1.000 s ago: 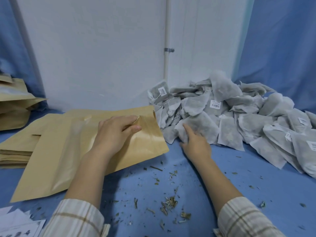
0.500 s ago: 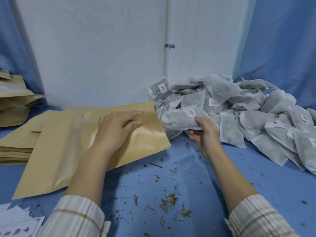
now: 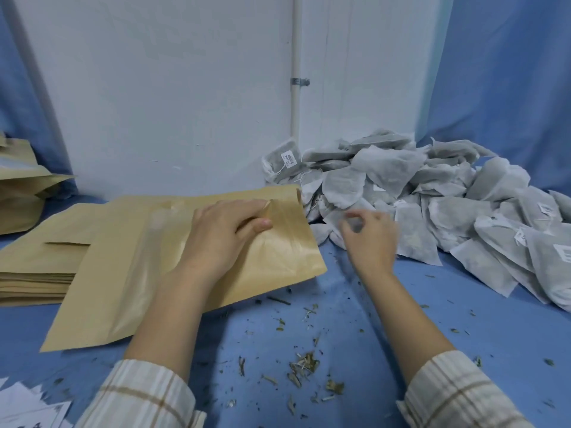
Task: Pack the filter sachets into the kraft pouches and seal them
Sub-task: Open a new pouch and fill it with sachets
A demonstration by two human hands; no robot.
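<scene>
Fingers of my left hand (image 3: pixel 222 233) pinch the kraft pouch (image 3: pixel 185 257) mouth; right hand (image 3: pixel 369 236) blurred, grip unreadable, sachet pile (image 3: pixel 432 205) just beyond its fingertips — best hold the mouth wide and feed sachets flat.
</scene>
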